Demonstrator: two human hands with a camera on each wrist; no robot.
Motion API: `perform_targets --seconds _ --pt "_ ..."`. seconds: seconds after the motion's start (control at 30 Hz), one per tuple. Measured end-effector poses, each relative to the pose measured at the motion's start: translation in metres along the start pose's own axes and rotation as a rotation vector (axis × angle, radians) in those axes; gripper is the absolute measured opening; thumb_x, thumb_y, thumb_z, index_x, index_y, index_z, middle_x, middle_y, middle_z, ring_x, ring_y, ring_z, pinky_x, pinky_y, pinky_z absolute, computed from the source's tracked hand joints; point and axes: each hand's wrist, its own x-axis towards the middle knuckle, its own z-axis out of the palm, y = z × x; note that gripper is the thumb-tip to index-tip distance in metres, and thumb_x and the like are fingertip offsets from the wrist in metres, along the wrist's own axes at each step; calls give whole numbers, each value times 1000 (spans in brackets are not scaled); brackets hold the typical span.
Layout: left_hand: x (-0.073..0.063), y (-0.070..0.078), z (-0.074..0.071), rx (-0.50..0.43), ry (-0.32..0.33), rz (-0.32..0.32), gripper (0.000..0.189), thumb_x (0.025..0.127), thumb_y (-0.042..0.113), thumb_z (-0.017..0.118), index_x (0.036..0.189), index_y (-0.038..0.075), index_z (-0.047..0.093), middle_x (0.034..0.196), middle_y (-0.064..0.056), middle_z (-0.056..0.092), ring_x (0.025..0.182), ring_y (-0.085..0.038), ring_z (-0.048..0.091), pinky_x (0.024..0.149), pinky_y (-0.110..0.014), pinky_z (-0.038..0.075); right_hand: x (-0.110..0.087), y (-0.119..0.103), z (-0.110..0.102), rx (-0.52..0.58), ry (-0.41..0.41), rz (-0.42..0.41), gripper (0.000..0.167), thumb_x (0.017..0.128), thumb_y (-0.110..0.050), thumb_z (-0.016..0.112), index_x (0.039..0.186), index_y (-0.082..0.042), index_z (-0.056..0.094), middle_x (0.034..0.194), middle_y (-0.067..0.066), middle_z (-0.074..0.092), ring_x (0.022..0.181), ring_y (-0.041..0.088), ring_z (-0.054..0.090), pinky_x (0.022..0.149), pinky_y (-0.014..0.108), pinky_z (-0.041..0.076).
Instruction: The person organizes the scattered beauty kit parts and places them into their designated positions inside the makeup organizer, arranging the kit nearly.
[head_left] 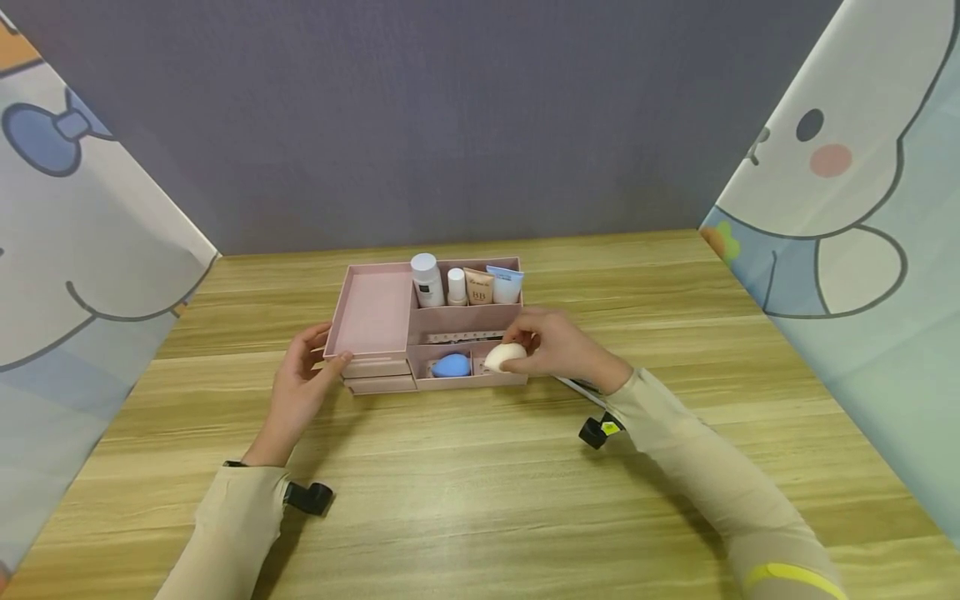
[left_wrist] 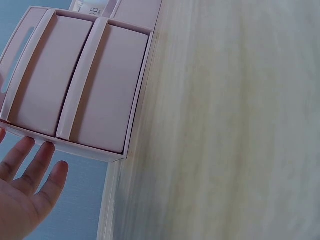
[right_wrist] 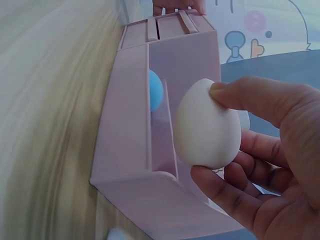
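Observation:
A pink desktop organizer (head_left: 377, 304) stands on the table, its left part a flat tray top over two drawers. At its left side my left hand (head_left: 298, 392) rests, thumb at the front corner; the left wrist view shows extended fingers (left_wrist: 37, 167) against the side. My right hand (head_left: 562, 346) pinches a white egg-shaped makeup sponge (right_wrist: 207, 127) between thumb and fingers, just above the front right compartment. A blue makeup sponge (head_left: 452, 366) lies in the compartment to its left.
A white bottle (head_left: 428, 283), a small white-capped bottle (head_left: 457, 283), a BB cream tube (head_left: 479, 287) and a blue-white tube (head_left: 506, 285) stand in the rear compartment. A thin object (head_left: 581, 392) lies partly hidden under the right wrist. A grey panel (head_left: 465, 125) rises behind the table.

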Motion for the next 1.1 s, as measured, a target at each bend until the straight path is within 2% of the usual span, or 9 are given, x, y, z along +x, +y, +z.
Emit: perform_targets --seconds 0.3,0.63,0.9,1.1 --pt "-1 0 0 -2 0 8 51 98 7 61 145 2 42 131 -14 52 109 -8 51 83 -14 44 3 0 9 -5 -16 9 24 74 -11 87 91 -4 72 85 0 59 76 15 55 66 26 51" --pt "-1 0 0 2 -2 2 51 98 8 61 145 3 42 133 -15 52 109 -8 51 83 -14 44 4 0 13 -113 -52 -16 24 77 -17 85 92 -6 70 86 -1 56 75 12 51 64 25 48" --pt "-2 0 0 0 2 6 51 98 7 61 145 2 42 132 -15 52 109 -8 51 83 -14 44 5 -2 18 -184 -49 -18 24 79 -19 83 92 -5 70 88 0 56 75 12 49 64 26 47" --pt "-1 0 0 0 2 7 50 98 7 61 144 0 41 131 -14 51 109 -7 50 83 -14 43 7 -2 20 -214 -52 -13 17 83 -12 80 92 -2 70 85 3 56 73 13 52 63 24 47"
